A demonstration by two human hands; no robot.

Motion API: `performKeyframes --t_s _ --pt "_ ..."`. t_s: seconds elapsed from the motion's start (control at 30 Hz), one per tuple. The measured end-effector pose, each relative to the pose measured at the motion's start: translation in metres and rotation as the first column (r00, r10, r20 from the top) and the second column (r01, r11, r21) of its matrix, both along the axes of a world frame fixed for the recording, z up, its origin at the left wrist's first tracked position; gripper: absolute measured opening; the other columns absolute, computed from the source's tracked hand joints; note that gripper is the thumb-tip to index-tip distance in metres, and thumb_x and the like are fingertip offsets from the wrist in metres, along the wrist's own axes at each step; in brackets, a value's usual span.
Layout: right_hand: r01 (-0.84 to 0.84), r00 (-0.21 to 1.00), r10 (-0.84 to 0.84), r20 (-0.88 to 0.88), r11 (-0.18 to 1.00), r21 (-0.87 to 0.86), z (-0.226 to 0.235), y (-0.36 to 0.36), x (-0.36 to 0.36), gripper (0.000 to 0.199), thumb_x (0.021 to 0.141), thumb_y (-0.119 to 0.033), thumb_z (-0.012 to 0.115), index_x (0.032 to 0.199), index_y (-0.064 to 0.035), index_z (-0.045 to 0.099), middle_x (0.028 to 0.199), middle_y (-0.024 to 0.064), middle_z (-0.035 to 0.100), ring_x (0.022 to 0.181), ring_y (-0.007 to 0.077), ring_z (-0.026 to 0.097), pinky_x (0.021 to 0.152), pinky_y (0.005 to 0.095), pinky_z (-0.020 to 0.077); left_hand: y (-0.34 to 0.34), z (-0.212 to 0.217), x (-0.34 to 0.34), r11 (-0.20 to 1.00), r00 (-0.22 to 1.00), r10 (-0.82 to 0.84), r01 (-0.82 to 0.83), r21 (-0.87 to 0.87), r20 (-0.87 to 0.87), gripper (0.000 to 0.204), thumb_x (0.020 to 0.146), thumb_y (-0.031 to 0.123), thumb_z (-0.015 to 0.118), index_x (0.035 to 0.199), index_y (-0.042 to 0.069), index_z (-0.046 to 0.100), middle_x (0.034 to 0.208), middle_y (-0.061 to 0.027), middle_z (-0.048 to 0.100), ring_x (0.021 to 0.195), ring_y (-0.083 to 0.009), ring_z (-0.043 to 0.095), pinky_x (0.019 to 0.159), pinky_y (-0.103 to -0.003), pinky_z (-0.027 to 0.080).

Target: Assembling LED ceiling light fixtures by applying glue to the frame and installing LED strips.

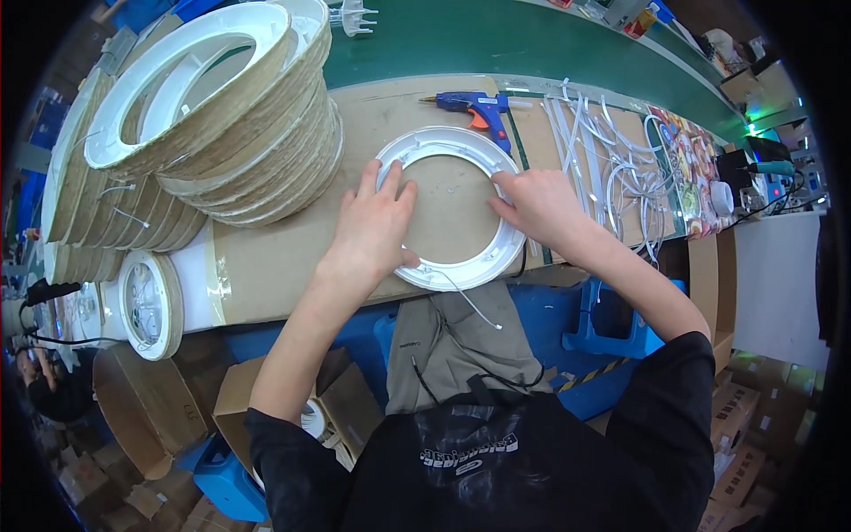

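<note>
Head view: one frame, looking down over the person's chest to the counter.
Ring: white plastic ring lies flat on the cardboard-covered counter, just ahead of the body, open centre showing cardboard.
Left hand: left hand flat on the ring's left arc, fingers spread and pressing down, thumb on the near rim; not closed around anything.
Right hand: right hand on the right arc, fingers narrow and bent over the inner edge, pinching the rim.
Wire: thin white wire trails off the ring's near edge toward the lap.
Progress: judged early on this piece; ring bare, no rope wrap on it, whereas the stacked rope-wrapped rings to the left look finished.
Tools: blue glue gun lying beyond the ring, untouched; loose white strips to the right.
Surface: brown cardboard sheet taped over a green belt.
Room: workshop; cardboard boxes and blue crates at floor level, another person at far left edge.
</note>
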State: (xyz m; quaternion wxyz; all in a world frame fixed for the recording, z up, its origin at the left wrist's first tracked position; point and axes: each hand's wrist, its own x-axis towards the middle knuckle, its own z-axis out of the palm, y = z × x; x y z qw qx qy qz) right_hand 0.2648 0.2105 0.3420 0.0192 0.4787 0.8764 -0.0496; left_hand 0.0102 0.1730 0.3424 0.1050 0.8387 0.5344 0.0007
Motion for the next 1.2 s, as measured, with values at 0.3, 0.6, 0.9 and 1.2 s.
performKeyframes --t_s 0.3,0.6,0.9,1.2 --pt "-0.097 0.972 0.056 -0.229 0.981 -0.169 0.038 -0.014 0.006 0.083 0.070 -0.029 0.083 0.142 -0.0118 0.046 0.150 0.0149 0.045 0.107 0.0384 0.065 0.090 0.0423 0.0546 0.002 0.010 0.003 0.991 0.999 0.010 -0.016 -0.129 -0.052 0.094 0.057 0.025 0.091 0.139 0.008 0.048 0.154 -0.0223 0.034 0.145 -0.0420 0.026 0.108 -0.054 0.041" --pt "-0.097 0.995 0.090 -0.036 0.961 -0.261 0.027 -0.014 -0.007 0.097 0.065 -0.027 0.086 0.147 -0.0059 0.038 0.150 0.0235 0.039 0.099 0.0389 0.067 0.086 0.0437 0.0554 0.009 0.006 0.000 0.987 0.996 -0.086 0.082 -0.142 -0.025 0.098 0.060 0.029 0.088 0.145 0.008 0.042 0.158 -0.0268 0.024 0.149 -0.0439 0.014 0.115 -0.056 0.032" --pt "-0.177 0.984 0.167 -0.064 0.959 -0.221 0.026 -0.004 -0.007 0.099 0.061 -0.025 0.088 0.145 -0.0046 0.040 0.147 0.0267 0.040 0.096 0.0403 0.068 0.085 0.0438 0.0557 0.007 0.000 -0.008 0.989 0.997 -0.076 0.079 -0.127 0.031 0.104 0.057 0.031 0.090 0.145 0.004 0.042 0.159 -0.0255 0.024 0.151 -0.0394 0.013 0.118 -0.050 0.030" --pt "-0.199 0.979 0.206 -0.001 0.949 -0.246 0.028 0.009 -0.021 0.097 0.059 -0.024 0.087 0.143 -0.0067 0.043 0.148 0.0233 0.038 0.100 0.0392 0.066 0.087 0.0441 0.0552 0.006 -0.002 -0.008 0.990 0.996 -0.079 0.082 -0.116 0.029 0.104 0.056 0.032 0.091 0.142 -0.002 0.043 0.158 -0.0243 0.025 0.151 -0.0390 0.014 0.117 -0.052 0.031"
